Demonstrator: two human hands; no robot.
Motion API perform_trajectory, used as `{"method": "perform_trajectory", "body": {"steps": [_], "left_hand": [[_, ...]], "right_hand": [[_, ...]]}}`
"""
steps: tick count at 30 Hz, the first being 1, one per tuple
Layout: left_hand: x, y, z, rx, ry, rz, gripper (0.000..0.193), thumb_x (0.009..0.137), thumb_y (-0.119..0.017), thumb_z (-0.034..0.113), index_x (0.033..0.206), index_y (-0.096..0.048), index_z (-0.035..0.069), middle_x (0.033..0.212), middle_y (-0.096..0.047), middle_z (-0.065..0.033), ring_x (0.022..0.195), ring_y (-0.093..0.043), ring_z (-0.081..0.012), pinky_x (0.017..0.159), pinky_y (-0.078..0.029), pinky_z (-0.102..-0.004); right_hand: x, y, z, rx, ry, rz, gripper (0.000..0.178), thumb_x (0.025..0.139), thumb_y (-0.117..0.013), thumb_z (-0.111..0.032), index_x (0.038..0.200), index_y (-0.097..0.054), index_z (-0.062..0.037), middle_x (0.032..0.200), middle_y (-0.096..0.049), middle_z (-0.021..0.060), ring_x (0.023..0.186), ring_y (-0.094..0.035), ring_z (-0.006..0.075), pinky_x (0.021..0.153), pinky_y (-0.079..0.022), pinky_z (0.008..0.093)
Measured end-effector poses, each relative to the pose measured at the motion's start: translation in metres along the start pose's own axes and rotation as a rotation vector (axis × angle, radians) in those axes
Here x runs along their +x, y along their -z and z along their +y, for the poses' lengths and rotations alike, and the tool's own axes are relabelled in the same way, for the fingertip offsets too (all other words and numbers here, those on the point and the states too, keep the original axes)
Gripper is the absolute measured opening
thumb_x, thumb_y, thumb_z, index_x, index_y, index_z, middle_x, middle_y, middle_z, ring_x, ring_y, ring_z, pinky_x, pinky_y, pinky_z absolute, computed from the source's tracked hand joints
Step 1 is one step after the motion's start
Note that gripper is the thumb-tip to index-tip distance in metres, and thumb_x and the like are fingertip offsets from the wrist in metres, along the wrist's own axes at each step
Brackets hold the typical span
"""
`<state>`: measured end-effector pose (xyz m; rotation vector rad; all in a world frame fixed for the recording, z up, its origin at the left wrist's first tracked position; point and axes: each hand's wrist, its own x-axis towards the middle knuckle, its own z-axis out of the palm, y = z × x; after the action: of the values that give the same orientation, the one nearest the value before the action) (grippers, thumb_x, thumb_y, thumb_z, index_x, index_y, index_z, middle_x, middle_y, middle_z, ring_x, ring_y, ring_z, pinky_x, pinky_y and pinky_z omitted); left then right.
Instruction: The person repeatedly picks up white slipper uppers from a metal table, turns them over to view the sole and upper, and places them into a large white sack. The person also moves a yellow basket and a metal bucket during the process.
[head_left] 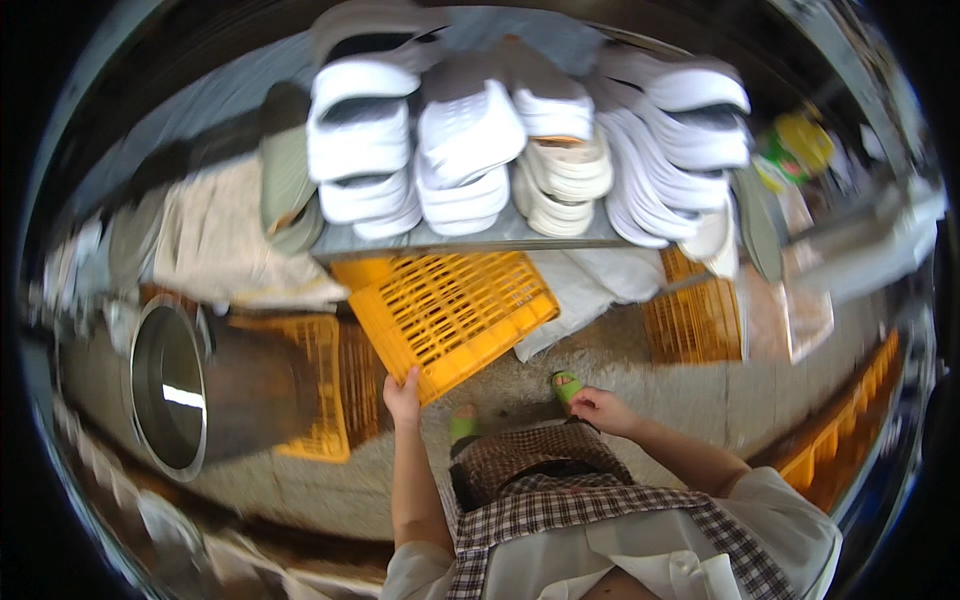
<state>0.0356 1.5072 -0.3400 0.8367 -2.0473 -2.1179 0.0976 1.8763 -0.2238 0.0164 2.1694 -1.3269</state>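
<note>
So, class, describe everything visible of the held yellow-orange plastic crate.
The yellow-orange crate looks like rigid plastic, with rows of slots across its broad face and a narrower side along its lower right. It is tilted, the left hand gripping its near corner. Its far edge shows just below the grey bench; contact there is unclear.

Stacks of white and cream slippers (360, 150) crowd a grey tabletop (400, 243). At right sits a yellow-and-green package (797, 150); at left, 1 open-mouthed metal drum (250, 380).
</note>
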Motion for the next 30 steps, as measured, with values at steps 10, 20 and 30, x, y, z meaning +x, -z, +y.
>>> {"method": "perform_trajectory", "body": {"steps": [10, 20, 30], "left_hand": [[-0.144, -0.129, 0.013, 0.736, 0.067, 0.251, 0.031, 0.075, -0.072, 0.026, 0.073, -0.054, 0.001, 0.069, -0.057, -0.0156, 0.063, -0.057, -0.0324, 0.058, -0.046, -0.0404], [-0.293, -0.102, -0.159, 1.176, -0.077, 0.05, 0.016, 0.073, -0.064, 0.015, 0.081, -0.053, 0.007, 0.08, -0.057, -0.0097, 0.078, -0.056, -0.0314, 0.065, -0.049, -0.0409], [-0.392, -0.071, -0.33, 1.2, 0.229, -0.006, 0.008, 0.075, -0.056, 0.007, 0.083, -0.053, 0.006, 0.082, -0.055, -0.0132, 0.081, -0.055, -0.0337, 0.068, -0.049, -0.0428]], "right_hand": [[0.107, 0.061, 0.02, -0.081, 0.09, -0.232, 0.079, 0.088, -0.061, -0.032, 0.144, -0.011, -0.0068, 0.128, -0.044, 0.0198, 0.107, -0.053, 0.027, 0.088, -0.045, 0.0367], [0.163, -0.074, 0.114, 0.592, -0.538, -0.26, 0.095, 0.087, -0.06, -0.031, 0.139, 0.014, -0.0035, 0.13, -0.036, 0.025, 0.114, -0.049, 0.0341, 0.081, -0.051, 0.0482], [0.05, -0.177, 0.27, -0.187, -0.191, -0.265, 0.076, 0.096, -0.044, -0.025, 0.133, 0.01, 0.0133, 0.103, -0.056, 0.0261, 0.066, -0.058, 0.0268, 0.05, -0.045, 0.0331]]}}
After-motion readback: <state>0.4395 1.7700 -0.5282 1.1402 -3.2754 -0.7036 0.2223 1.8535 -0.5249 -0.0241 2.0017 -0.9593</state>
